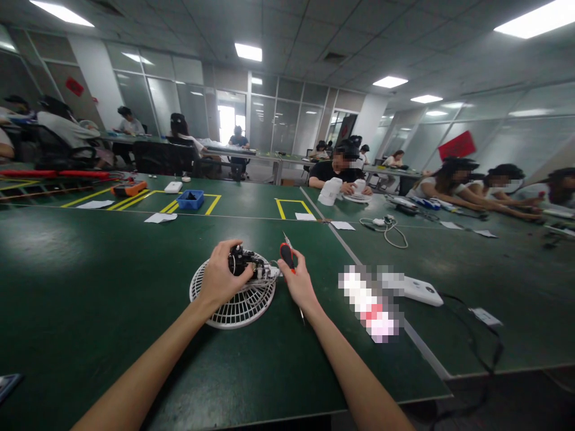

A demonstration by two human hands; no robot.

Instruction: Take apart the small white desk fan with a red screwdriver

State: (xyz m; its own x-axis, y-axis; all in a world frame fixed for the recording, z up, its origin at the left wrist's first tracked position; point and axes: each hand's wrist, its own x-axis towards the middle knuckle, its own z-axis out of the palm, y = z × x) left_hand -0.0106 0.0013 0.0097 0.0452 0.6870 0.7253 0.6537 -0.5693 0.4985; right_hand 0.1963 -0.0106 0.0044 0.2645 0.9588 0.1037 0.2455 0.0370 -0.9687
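Note:
A round white fan grille (242, 308) lies on the green table in front of me. On top of it sits a black fan motor (242, 260) with white parts and thin wires at its right end. My left hand (222, 272) is closed around the motor from the left, fingers over its top and thumb along the near side. A screwdriver with a red and black handle (288, 256) is held in my right hand (297, 281), its metal tip pointing up and away. My right fingertips are close to the white part at the motor's right end; whether they touch it I cannot tell.
A blue bin (190, 200) with dark parts stands at the back left, near an orange multimeter (129, 188) and paper slips. Rightward lie a white power bank-like device (420, 290) with a black cable and a coiled grey cord (395, 233). A co-worker (341, 170) sits opposite.

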